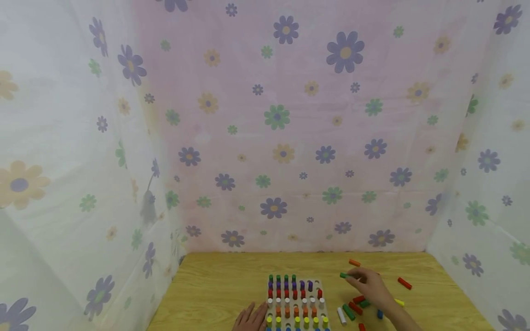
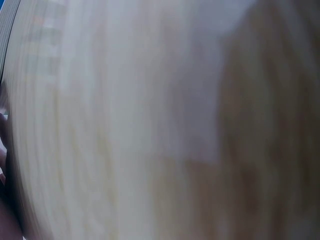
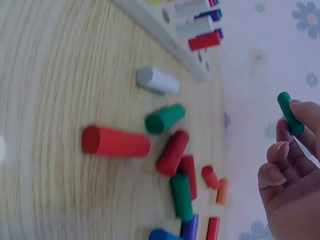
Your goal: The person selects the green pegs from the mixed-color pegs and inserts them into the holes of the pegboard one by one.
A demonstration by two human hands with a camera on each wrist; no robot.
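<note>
Between thumb and fingers, my right hand pinches a green peg, raised to the right of the pegboard. The board carries rows of upright pegs sorted by colour: green at the back, then purple, red, white, orange, yellow and blue. Some holes show bare, among them ones at the right end of the green row and in the red row. My left hand rests at the board's left edge with its fingers extended. The left wrist view is mostly blurred tabletop.
Loose pegs lie right of the board: a white peg, a green peg, a red peg, a blue peg, a yellow peg and others. An orange peg lies farther back. Flowered curtains enclose the wooden table.
</note>
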